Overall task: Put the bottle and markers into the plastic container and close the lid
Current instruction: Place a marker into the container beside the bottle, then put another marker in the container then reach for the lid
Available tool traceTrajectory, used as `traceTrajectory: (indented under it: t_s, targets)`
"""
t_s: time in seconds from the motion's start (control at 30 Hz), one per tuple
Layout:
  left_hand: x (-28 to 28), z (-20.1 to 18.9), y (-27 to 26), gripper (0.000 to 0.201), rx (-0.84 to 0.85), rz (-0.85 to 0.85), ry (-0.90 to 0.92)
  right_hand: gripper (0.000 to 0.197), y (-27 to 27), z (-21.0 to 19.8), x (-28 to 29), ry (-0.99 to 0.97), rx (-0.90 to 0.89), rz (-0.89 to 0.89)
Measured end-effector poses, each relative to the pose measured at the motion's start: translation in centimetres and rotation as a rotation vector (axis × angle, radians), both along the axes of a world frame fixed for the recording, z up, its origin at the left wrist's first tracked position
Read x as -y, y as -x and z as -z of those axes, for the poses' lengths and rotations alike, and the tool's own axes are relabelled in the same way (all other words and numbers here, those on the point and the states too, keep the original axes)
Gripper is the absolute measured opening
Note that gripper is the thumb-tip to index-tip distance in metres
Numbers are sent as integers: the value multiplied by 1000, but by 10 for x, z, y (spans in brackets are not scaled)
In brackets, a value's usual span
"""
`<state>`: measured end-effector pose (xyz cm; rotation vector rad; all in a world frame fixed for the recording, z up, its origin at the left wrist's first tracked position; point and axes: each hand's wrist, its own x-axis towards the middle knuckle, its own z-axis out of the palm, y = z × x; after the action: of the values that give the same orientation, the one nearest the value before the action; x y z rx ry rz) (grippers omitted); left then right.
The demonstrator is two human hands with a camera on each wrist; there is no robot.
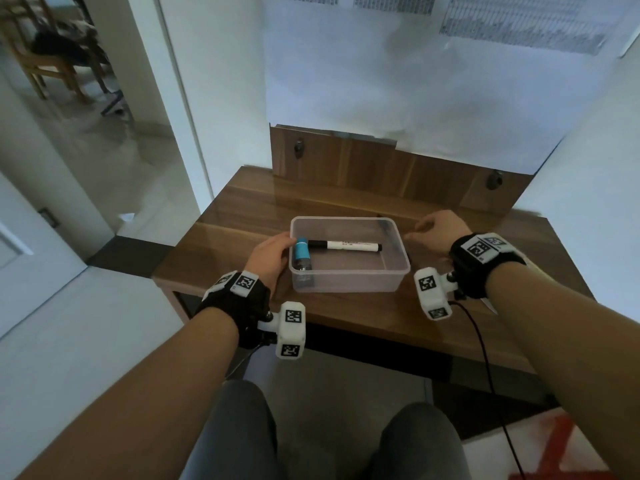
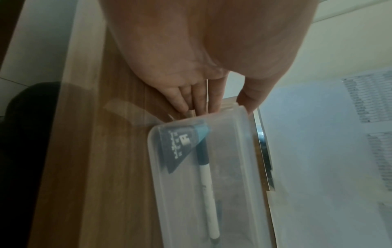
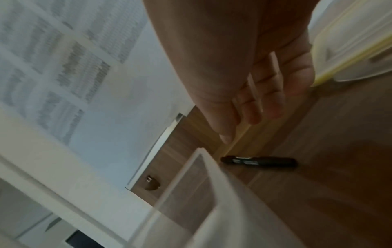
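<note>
A clear plastic container point(image 1: 346, 281) stands open on the wooden table point(image 1: 381, 323). Inside lie a dark bottle with a blue cap point(image 1: 302, 252) along the left wall and a white marker with a black cap point(image 1: 349, 245). My left hand point(image 1: 277, 251) rests with straight fingers point(image 2: 199, 99) against the container's left end wall point(image 2: 233, 159); through that wall show the bottle point(image 2: 180, 147) and the white marker point(image 2: 208, 181). My right hand point(image 1: 433, 226) hovers just right of the container, fingers loosely curled, holding nothing. A black marker point(image 3: 258, 162) lies on the table below its fingertips point(image 3: 250, 109).
The container's lid point(image 3: 350, 50), pale with a yellow seal, lies on the table to the right, beyond my right hand. A wooden back panel point(image 1: 381, 168) and a paper-covered wall close off the far side. The table's left edge drops to a tiled floor point(image 1: 104, 306).
</note>
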<state>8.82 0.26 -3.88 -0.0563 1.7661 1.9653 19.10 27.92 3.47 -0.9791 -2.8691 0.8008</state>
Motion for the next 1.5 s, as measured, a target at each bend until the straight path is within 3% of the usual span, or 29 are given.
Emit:
traceTrajectory:
  t_s: [0.2,0.4,0.7,0.9,1.0,1.2,1.43,1.5]
  targets:
    - [2,5,4,45,-34,39,35,40,2,16,10,-41,84,-62]
    - [6,4,2,53,-26,41,-4,19,5,25,13,-42,99,-64]
    - [6,2,2,45,-35,42,18,17,9,30,11,-50,65,-60]
    - [7,1,2,43,4,35,-24,19,10,4,5,-107,-121,-10]
    - [7,0,0,44,11,43,-35,19,11,-16,10,-111,-189,-105]
    - [10,-2,-3,36,-25,42,7,14,11,-33,47,-308,71,-415]
    - [14,0,-6,74,-78,48,52,17,15,-19,71,-422,303,-552]
    - [14,-3,-8,68,-80,48,65,16,16,-16,73,-432,352,-561]
